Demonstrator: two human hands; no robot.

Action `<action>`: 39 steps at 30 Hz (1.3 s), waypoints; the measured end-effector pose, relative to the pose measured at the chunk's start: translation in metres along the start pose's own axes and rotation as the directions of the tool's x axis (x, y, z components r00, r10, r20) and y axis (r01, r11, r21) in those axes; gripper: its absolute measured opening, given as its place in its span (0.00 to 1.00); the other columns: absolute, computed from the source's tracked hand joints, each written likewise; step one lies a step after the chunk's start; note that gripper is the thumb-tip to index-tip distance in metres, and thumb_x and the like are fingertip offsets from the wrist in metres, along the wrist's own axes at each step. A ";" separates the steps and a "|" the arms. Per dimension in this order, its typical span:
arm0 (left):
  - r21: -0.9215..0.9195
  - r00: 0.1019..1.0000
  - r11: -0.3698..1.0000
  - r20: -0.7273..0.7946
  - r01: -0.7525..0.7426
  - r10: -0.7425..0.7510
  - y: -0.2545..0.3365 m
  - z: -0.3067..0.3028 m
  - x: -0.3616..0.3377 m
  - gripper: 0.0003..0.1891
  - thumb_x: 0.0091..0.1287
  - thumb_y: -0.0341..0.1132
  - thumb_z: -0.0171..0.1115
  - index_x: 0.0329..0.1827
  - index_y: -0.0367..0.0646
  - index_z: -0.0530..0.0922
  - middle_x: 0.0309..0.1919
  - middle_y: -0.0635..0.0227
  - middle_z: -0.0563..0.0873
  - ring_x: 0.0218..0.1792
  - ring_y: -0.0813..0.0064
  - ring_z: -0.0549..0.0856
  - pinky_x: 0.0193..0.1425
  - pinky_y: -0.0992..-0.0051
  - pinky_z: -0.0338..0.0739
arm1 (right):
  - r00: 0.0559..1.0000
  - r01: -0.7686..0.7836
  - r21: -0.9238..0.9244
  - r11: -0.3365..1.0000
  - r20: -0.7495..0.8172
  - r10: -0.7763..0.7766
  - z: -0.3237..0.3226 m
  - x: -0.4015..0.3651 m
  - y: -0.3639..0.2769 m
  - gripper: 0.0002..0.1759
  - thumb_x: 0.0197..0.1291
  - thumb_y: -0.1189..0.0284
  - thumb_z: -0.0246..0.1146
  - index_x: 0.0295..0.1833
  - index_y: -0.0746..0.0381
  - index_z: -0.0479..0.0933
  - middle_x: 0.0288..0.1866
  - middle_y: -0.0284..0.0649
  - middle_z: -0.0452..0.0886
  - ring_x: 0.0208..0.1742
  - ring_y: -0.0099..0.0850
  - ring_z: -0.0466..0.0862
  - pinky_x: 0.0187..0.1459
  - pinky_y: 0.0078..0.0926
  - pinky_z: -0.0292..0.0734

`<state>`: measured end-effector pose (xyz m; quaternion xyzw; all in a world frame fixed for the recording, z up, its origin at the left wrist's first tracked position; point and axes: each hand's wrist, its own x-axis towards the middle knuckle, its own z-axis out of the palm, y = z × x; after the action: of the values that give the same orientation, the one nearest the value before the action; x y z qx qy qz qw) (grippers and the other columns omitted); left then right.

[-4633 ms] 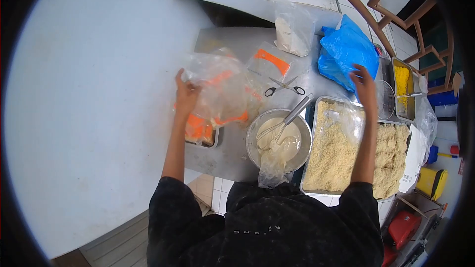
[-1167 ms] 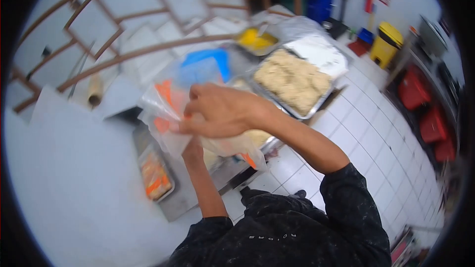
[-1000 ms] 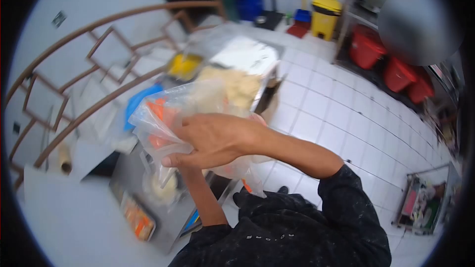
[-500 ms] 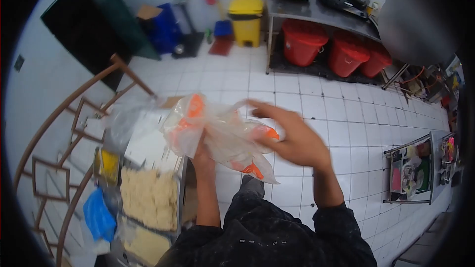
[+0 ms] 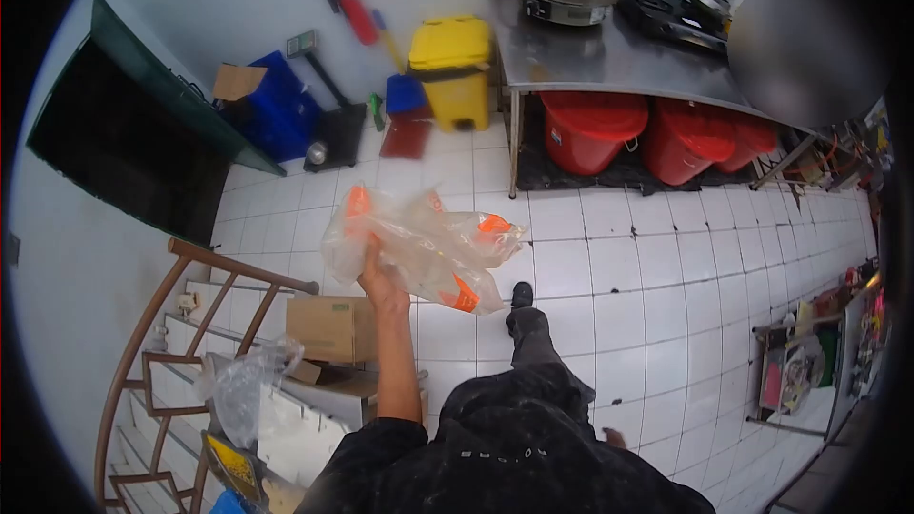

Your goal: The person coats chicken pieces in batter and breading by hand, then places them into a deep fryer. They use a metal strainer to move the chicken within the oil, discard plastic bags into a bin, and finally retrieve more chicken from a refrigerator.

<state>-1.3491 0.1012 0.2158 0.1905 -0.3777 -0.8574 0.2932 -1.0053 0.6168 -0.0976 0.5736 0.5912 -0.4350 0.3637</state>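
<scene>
A crumpled, see-through plastic bag [image 5: 419,238] with orange printed patches hangs out in front of me over the tiled floor. My left hand [image 5: 385,284] is closed around its near left side, with the fingers partly hidden by the plastic. Low at my right side, only a small piece of my right hand [image 5: 614,438] shows beside my dark clothing; its fingers cannot be made out. My black shoe [image 5: 521,295] is on the floor just beyond my body.
Cardboard boxes [image 5: 331,328] and a brown metal railing [image 5: 143,324] stand at the left. Ahead are a yellow bin [image 5: 452,76], a floor scale [image 5: 335,138] and a steel table [image 5: 619,57] over red tubs [image 5: 592,133]. A small rack [image 5: 800,376] is at the right.
My right hand has left the bag and dropped to my side. My left hand still holds the bag. The view has moved forward, and the trays at the left have mostly slipped out of sight.
</scene>
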 end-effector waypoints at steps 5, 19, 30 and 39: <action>0.008 0.999 1.000 -0.032 0.004 -0.004 -0.019 0.048 0.129 0.21 0.62 0.39 0.54 0.56 0.40 0.68 0.50 0.67 0.74 0.52 0.70 0.73 0.57 0.68 0.67 | 0.345 0.872 -0.471 0.132 0.401 -0.849 0.060 0.097 -0.147 0.12 0.49 0.69 0.60 0.38 0.65 0.76 0.30 0.41 0.79 0.36 0.35 0.79 0.41 0.32 0.73; -0.071 0.988 0.997 -0.154 0.024 -0.035 -0.078 0.086 0.472 0.22 0.64 0.40 0.49 0.58 0.40 0.65 0.55 0.62 0.72 0.57 0.66 0.70 0.62 0.65 0.64 | 0.775 0.557 0.544 0.628 -0.070 -0.628 0.261 -0.131 -0.850 0.49 0.50 0.33 0.45 0.69 0.50 0.39 0.62 0.52 0.60 0.53 0.46 0.73 0.50 0.46 0.68; -0.197 0.968 0.952 -0.053 0.232 -0.247 -0.162 0.098 0.771 0.20 0.66 0.42 0.45 0.57 0.41 0.68 0.55 0.64 0.73 0.57 0.65 0.71 0.62 0.64 0.64 | 0.866 0.475 0.855 0.207 -0.413 -0.281 0.363 -0.170 -0.939 0.37 0.64 0.47 0.33 0.67 0.65 0.51 0.67 0.42 0.57 0.63 0.33 0.63 0.61 0.31 0.57; 0.048 0.965 0.971 -0.134 0.235 -0.227 -0.231 0.029 0.879 0.22 0.62 0.42 0.48 0.57 0.41 0.67 0.55 0.62 0.73 0.57 0.64 0.71 0.61 0.63 0.65 | 0.491 0.386 0.537 0.750 -0.808 0.325 0.372 -0.136 -0.965 0.28 0.66 0.58 0.33 0.57 0.68 0.65 0.59 0.49 0.69 0.59 0.44 0.70 0.58 0.40 0.62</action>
<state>-2.1120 -0.3262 -0.0329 0.2970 -0.3606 -0.8592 0.2087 -1.9798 0.2564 -0.0105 0.7882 0.5068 -0.2693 -0.2222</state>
